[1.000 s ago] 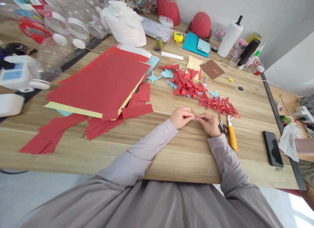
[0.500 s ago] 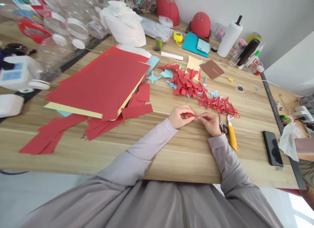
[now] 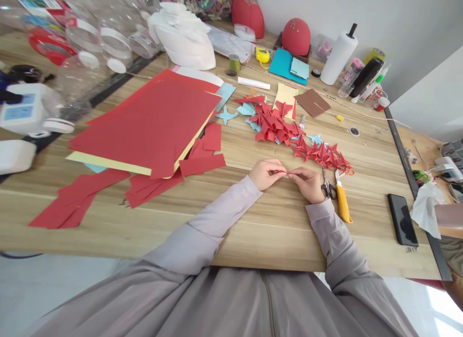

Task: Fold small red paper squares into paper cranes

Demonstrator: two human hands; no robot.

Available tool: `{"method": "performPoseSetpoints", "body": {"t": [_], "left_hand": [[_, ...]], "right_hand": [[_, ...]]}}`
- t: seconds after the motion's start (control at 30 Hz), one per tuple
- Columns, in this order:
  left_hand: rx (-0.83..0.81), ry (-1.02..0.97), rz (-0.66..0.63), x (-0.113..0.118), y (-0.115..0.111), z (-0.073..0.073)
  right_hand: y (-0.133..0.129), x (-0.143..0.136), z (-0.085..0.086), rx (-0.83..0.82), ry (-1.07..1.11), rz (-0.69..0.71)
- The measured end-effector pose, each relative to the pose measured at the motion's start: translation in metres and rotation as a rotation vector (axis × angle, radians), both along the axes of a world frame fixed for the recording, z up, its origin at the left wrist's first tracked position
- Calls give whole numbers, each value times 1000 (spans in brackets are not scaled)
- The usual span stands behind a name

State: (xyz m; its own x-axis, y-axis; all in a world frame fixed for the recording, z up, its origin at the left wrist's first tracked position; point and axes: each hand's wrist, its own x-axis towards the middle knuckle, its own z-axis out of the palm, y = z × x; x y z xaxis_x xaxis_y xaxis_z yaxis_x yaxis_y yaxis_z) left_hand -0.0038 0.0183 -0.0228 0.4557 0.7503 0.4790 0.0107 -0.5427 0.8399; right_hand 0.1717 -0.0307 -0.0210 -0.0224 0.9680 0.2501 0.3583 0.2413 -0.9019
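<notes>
Between my hands is a small folded piece of red paper [image 3: 282, 171], mostly hidden by the fingers. My left hand [image 3: 266, 174] pinches its left end. My right hand [image 3: 307, 182] grips the other end with thumb and fingers pressed together, the fingertips of both hands almost touching. Just beyond them lie a heap of folded red paper pieces [image 3: 273, 122] and a row of red paper stars [image 3: 321, 153], with a few light blue ones such as a blue star [image 3: 226, 115]. Close to my right wrist are black-handled scissors [image 3: 329, 188] and a yellow utility knife [image 3: 343, 202].
Large red paper sheets [image 3: 148, 119] are stacked at the left, with cut red strips [image 3: 74, 202] in front. A phone [image 3: 402, 218] lies near the right edge. Along the back stand a white bottle [image 3: 339, 57], a tape measure [image 3: 262, 56] and clear plastic jars [image 3: 114, 40].
My right hand has shifted slightly left, its fingers closing in toward my left fingertips. Less of the red paper shows between them now.
</notes>
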Motion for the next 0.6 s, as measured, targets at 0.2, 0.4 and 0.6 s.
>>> {"method": "performPoseSetpoints", "body": {"t": [0.2, 0.4, 0.6], "left_hand": [[24, 7, 3, 0, 0, 1], [-34, 10, 14, -1, 0, 1], [-75, 12, 68, -2, 2, 2]], "right_hand": [[-2, -2, 0, 44, -60, -11], [-2, -1, 1, 37, -42, -25], [-2, 2, 1, 23, -12, -51]]}}
